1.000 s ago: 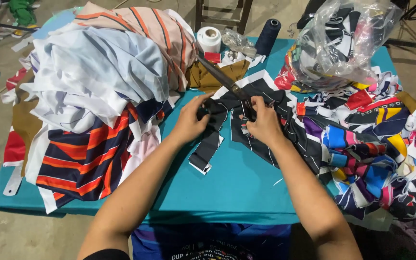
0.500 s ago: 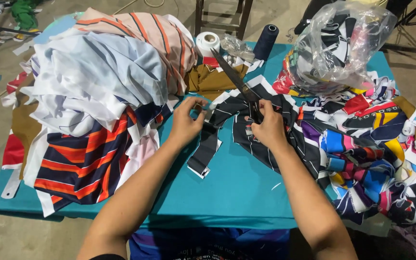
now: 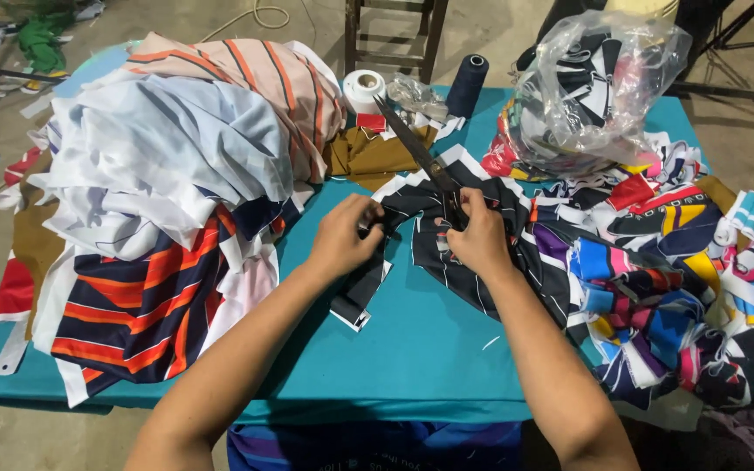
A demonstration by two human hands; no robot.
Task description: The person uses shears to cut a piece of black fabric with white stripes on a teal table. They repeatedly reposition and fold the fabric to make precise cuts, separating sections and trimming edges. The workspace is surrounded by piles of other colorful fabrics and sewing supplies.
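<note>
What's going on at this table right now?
A person is working at a teal table heaped with cloth. The right hand holds large scissors, blades pointing up and away, at a dark striped fabric piece. The left hand pinches a strip of the same dark fabric. A tall pile of folded fabric lies on the left, colourful scraps on the right, with a clear plastic bag, a white tape roll and a dark thread cone at the back.

- On the table, a stack of folded fabric lies left, a heap of cut scraps right.
- Between them lies a fabric piece, under both hands.
- Behind it stand a thread cone and tape roll.
- A plastic bag sits behind the scraps.
</note>
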